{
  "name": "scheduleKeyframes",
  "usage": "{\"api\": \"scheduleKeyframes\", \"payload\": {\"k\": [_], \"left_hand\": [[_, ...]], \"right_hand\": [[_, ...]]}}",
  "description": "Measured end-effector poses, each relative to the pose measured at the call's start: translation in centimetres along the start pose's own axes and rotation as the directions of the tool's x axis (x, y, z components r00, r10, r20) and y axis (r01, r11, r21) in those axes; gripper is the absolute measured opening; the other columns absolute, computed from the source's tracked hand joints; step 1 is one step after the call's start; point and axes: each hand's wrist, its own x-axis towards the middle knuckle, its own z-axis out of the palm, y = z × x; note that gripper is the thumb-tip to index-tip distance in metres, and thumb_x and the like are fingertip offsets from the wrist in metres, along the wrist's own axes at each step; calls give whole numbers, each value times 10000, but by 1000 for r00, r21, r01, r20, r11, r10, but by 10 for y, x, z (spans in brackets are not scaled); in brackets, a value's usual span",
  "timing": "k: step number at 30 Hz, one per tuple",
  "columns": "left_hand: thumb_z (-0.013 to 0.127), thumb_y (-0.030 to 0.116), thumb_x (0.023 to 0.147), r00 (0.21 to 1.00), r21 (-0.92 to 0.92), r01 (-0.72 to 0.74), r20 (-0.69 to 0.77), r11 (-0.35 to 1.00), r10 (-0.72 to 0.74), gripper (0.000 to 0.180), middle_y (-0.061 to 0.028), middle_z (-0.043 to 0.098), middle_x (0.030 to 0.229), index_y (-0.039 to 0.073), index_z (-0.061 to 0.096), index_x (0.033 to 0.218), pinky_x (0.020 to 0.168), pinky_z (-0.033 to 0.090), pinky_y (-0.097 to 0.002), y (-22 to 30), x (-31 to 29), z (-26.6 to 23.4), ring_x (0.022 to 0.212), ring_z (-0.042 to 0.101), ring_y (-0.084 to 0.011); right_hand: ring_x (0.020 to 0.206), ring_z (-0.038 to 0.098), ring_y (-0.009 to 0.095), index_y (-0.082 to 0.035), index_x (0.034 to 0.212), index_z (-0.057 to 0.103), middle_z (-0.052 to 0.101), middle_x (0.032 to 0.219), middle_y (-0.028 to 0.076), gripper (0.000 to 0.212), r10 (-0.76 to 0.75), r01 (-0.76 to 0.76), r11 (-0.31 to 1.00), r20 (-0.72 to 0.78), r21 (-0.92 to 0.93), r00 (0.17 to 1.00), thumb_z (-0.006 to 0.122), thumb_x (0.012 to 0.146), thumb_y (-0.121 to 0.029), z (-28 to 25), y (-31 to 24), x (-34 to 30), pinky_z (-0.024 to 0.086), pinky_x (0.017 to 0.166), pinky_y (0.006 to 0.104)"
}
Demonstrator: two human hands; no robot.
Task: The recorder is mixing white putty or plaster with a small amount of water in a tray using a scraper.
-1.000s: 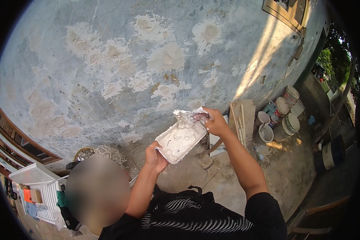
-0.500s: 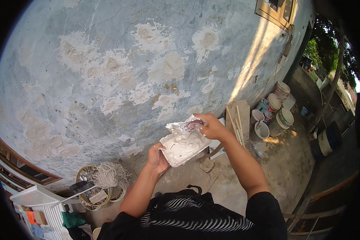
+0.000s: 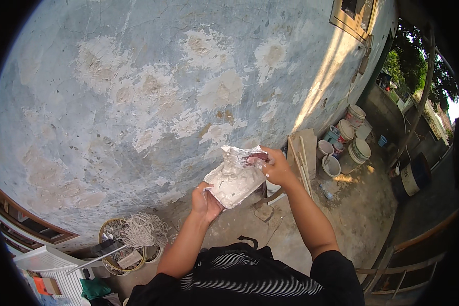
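both forearms come up from the bottom edge and meet in front of a patchy blue wall (image 3: 137,102). the left hand (image 3: 205,203) is cupped under the near corner of a flat board (image 3: 234,181), fingers curled round its edge, holding it tilted. one board, loaded with one heap of white plaster (image 3: 233,168). the right hand (image 3: 275,166) is closed around a trowel (image 3: 255,157) pressed into the plaster at the board's far end. down by the wall on the right i count about six buckets (image 3: 349,140), close together, plus some wooden planks (image 3: 303,153) leaning beside them. bottom left there's one basket (image 3: 115,252) with a bundle of pale rope (image 3: 140,229) in it.
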Motion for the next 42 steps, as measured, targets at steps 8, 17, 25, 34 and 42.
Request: {"api": "scheduleKeyframes", "payload": {"k": [8,17,25,34,42], "left_hand": [[510,304,775,993,22,-106,-53,994,107,783,-213,457,1484,34,360,1495,987,442,-670,1,-5,-8,1314,505,-425],[507,197,720,986,-128,-166,-52,978,160,748,-226,497,1428,-49,414,1420,1109,377,-546,0,-17,-12,1329,476,-409],[508,187,715,970,-64,-220,-119,973,212,732,-210,512,1413,-51,434,1404,1118,375,-518,-1,-25,-18,1314,495,-382],[503,190,712,924,-145,-331,-247,932,290,713,-196,521,1404,-42,457,1385,1124,374,-513,-10,-25,-14,1304,500,-380],[503,186,720,915,-139,-380,-198,914,351,730,-192,497,1436,-34,432,1412,1146,351,-514,0,-30,-15,1341,471,-371]], "right_hand": [[801,677,236,0,1030,698,717,905,148,185,-170,124,969,-211,-215,962,657,850,-9,3,-12,-11,511,748,321],[890,675,397,14,1095,674,690,960,227,316,-228,172,948,-195,-268,954,603,787,27,30,12,-9,527,786,387],[856,724,305,152,1240,546,708,952,264,464,95,-132,987,-338,-88,936,685,885,-112,67,12,-8,536,755,362],[848,716,338,87,1169,587,707,909,241,347,210,-226,974,-521,34,827,673,890,-101,114,2,-12,527,740,380],[808,652,117,62,1071,616,725,895,85,209,119,-114,992,-585,45,802,667,916,-70,101,-21,5,512,742,293]]}}
